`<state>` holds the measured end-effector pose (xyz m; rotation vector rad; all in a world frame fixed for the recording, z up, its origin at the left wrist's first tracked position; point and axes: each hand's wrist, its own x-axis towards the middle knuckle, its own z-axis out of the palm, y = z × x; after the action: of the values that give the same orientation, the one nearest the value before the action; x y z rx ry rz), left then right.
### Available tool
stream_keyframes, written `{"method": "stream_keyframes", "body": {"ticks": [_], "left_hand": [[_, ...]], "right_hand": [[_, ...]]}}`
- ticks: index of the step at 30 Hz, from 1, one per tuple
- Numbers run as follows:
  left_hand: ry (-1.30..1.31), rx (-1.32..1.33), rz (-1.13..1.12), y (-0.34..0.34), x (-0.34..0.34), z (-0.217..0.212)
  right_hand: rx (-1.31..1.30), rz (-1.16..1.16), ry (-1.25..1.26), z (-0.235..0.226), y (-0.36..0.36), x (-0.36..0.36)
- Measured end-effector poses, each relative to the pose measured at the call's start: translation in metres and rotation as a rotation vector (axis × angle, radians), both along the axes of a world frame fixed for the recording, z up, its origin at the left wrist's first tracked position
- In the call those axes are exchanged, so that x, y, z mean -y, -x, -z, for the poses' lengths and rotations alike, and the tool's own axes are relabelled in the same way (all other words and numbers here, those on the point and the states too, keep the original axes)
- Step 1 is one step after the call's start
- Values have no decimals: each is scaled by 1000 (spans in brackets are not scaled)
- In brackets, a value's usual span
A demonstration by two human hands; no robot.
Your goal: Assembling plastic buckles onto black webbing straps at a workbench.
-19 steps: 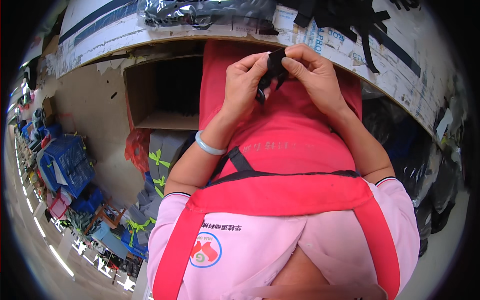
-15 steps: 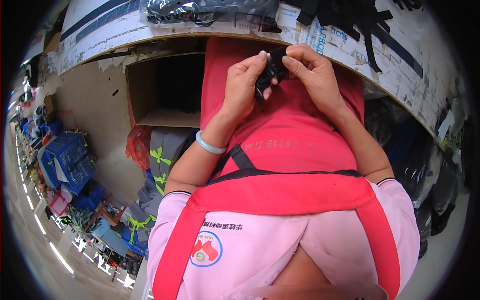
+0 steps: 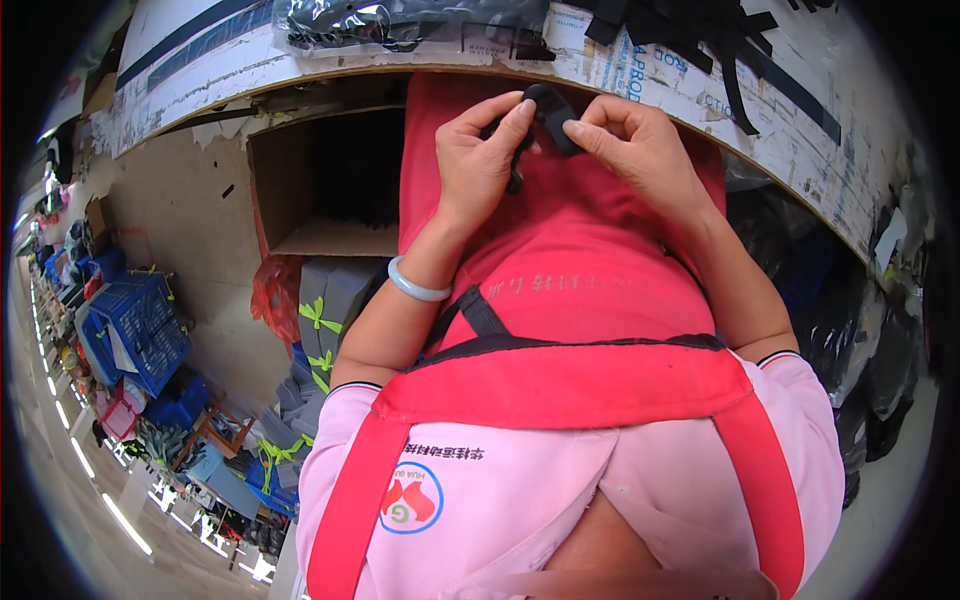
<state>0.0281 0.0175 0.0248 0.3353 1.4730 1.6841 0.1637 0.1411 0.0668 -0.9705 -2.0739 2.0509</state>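
Note:
Over the lap of my red apron [image 3: 600,240], both hands hold one short black strap [image 3: 552,115], bent into a curve between them. My left hand [image 3: 472,165], with a pale bangle at its wrist, pinches one end between thumb and fingers. A dark, plastic-looking part, perhaps a buckle, hangs below those fingers; its exact shape is hard to make out. My right hand [image 3: 645,160] grips the strap's other end between thumb and curled forefinger.
Ahead lies a worn, board-covered table [image 3: 220,85], carrying a clear bag of black parts [image 3: 410,25] and loose black straps [image 3: 725,55]. Under it stands an open carton [image 3: 330,240]. Grey bundles with green ties [image 3: 320,310] and a blue crate [image 3: 140,325] are at left; plastic bags [image 3: 840,310] lie right.
My right hand has shifted slightly right and down, and the strap now arches wider between my hands. The dark part at my left fingers has turned and shows less.

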Motion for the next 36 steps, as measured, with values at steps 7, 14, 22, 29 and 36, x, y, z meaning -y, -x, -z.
{"method": "stream_keyframes", "body": {"ticks": [7,14,22,29,36], "left_hand": [[-67,-279,132,0,6,-1],[-215,-603,226,1,14,-14],[-325,-807,297,-1,18,-25],[-304,-814,334,-3,23,-23],[-297,-769,314,-8,27,-22]], "right_hand": [[1,113,188,5,4,3],[-40,-35,562,7,-3,-11],[-206,90,185,13,-4,-13],[-182,102,129,12,-5,-8],[-216,167,150,16,-2,-2]]}}
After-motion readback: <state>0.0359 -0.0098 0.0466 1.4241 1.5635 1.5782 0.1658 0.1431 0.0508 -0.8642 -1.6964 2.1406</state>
